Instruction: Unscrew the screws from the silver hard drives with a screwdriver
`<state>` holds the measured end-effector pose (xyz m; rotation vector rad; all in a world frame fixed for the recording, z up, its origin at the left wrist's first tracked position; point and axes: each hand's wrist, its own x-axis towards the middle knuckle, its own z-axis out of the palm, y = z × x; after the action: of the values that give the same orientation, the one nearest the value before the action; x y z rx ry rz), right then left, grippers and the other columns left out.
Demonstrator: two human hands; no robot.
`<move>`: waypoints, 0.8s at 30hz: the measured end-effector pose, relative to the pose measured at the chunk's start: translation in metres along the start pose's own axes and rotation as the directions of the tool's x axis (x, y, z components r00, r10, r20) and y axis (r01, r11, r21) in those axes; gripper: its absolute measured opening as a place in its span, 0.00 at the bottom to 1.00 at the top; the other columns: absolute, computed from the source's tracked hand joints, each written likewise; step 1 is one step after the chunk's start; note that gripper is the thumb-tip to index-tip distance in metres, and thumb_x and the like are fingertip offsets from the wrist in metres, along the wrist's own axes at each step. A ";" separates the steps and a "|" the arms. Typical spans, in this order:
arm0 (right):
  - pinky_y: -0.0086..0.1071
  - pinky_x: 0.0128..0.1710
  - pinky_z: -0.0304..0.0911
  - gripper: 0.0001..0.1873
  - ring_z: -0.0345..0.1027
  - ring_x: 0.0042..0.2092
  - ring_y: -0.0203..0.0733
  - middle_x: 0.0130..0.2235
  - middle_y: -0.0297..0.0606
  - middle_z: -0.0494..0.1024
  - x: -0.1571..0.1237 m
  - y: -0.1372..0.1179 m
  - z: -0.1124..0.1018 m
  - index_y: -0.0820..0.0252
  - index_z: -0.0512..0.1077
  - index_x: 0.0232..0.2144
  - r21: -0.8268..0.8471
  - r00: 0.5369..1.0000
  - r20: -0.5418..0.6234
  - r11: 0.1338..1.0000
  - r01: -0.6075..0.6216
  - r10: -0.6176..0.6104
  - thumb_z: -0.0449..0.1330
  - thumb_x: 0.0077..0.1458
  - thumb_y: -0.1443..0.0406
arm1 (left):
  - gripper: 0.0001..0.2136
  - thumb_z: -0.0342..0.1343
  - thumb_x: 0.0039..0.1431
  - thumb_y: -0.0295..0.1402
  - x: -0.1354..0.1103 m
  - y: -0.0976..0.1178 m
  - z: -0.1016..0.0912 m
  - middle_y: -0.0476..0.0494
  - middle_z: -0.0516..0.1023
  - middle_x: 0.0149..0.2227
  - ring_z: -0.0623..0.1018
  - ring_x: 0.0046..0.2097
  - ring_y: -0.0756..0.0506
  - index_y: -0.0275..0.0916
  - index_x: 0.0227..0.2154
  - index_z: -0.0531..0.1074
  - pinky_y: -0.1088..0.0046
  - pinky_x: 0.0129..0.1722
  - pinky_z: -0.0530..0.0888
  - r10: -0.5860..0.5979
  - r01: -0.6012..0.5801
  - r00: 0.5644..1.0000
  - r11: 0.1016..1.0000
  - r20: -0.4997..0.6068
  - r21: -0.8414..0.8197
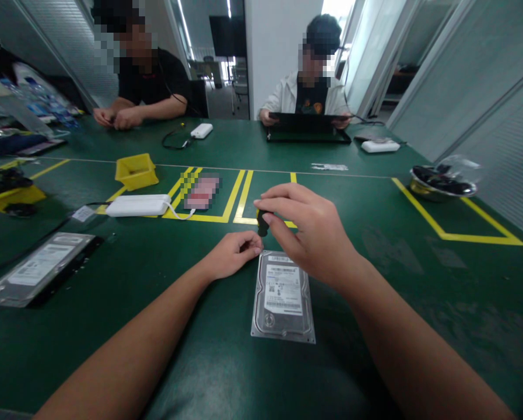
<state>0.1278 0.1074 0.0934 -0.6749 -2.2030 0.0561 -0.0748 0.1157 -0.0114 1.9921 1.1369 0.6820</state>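
A silver hard drive [283, 300] with a white label lies flat on the green table, label up. Over its far left corner, my right hand [307, 224] grips a short screwdriver [262, 223] with a black and yellow handle, held upright between thumb and fingers. The lower end of the screwdriver is hidden behind the fingers. My left hand [235, 254] rests at that same corner, fingers curled and closed beside the screwdriver's tip. What its fingertips pinch, if anything, cannot be seen.
To the left lies another hard drive [42, 265]. Beyond are a white power bank [138, 205] cabled to a phone [202, 192], and a yellow bin [136, 172]. A metal bowl [443, 181] of dark parts stands right. Two people sit across the table; one holds a dark panel [309, 127].
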 end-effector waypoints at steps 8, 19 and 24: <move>0.38 0.47 0.66 0.15 0.68 0.46 0.42 0.44 0.46 0.75 0.000 -0.001 0.000 0.65 0.76 0.46 -0.005 1.000 0.015 1.000 -0.005 0.005 0.52 0.62 0.70 | 0.08 0.54 0.61 0.35 0.000 -0.001 0.001 0.46 0.78 0.35 0.75 0.38 0.44 0.37 0.38 0.74 0.68 0.39 0.70 -0.001 0.000 1.000 1.000 -0.018 -0.007; 0.38 0.44 0.65 0.16 0.65 0.43 0.41 0.43 0.45 0.72 -0.001 0.000 0.000 0.62 0.75 0.47 -0.018 1.000 0.012 1.000 -0.005 0.005 0.51 0.62 0.69 | 0.08 0.55 0.60 0.35 0.000 0.001 0.002 0.45 0.78 0.34 0.75 0.40 0.42 0.37 0.38 0.75 0.67 0.41 0.72 -0.011 0.011 1.000 1.000 -0.027 -0.012; 0.37 0.42 0.64 0.16 0.63 0.42 0.41 0.40 0.44 0.69 -0.002 -0.002 0.000 0.65 0.75 0.48 -0.030 1.000 0.025 1.000 -0.006 0.006 0.51 0.62 0.70 | 0.08 0.55 0.61 0.36 0.000 0.002 0.002 0.45 0.79 0.35 0.76 0.39 0.42 0.37 0.37 0.75 0.67 0.40 0.72 -0.014 0.014 0.999 1.000 -0.032 -0.019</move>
<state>0.1283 0.1050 0.0930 -0.7008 -2.2302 0.0356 -0.0724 0.1145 -0.0110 1.9625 1.1584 0.7172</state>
